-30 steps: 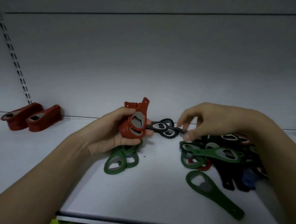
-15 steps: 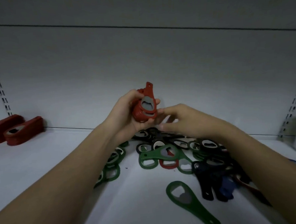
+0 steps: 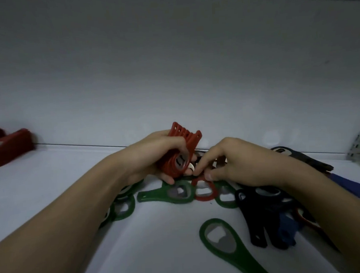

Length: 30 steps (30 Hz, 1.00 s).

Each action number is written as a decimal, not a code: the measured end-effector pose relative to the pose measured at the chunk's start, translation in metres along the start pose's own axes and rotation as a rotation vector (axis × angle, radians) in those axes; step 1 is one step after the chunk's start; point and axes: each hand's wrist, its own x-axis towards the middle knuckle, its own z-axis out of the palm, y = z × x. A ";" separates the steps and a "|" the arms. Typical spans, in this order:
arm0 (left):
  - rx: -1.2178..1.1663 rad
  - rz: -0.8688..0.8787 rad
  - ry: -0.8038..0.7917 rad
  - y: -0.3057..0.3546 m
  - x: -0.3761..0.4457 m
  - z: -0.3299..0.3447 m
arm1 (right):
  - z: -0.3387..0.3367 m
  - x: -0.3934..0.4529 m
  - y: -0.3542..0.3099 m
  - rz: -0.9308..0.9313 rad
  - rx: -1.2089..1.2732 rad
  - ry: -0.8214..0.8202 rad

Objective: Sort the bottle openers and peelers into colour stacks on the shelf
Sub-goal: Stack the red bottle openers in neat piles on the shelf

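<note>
left grip: my left hand is wrapped around a bundle of red openers, handles fanned up and away, ring ends down toward the pile.
right grip: my right hand is over the pile with fingertips curled down onto the top of a loose red opener; it looks like a pinch on the ring's upper edge, though the contact itself is partly hidden.
target position: the loose red opener lies flat on the shelf, between a green opener on its left and other green and dark ones on its right.
long axis: only its ring end shows; the handle seems to run back under the right hand, away from me. i cannot confirm it.
direction from bundle: just below and slightly right of the held bundle, nearly touching.
nearer hand: the right, already on it.
judgement: the next lift should go up and left, a short path to the bundle; the overlapping neighbours may drag along.
destination: red stacks sit far left against the back wall, well apart.
remaining: much unsorted, incl. a lone green opener near me.
</note>
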 end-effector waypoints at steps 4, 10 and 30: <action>-0.044 -0.042 0.146 -0.005 0.003 -0.007 | 0.011 0.001 -0.009 0.086 -0.051 0.014; -0.011 -0.082 0.197 -0.004 0.003 -0.009 | 0.012 0.000 -0.020 0.241 0.069 -0.013; -0.457 0.116 -0.082 0.009 -0.009 0.002 | -0.021 -0.007 -0.008 0.062 0.871 0.328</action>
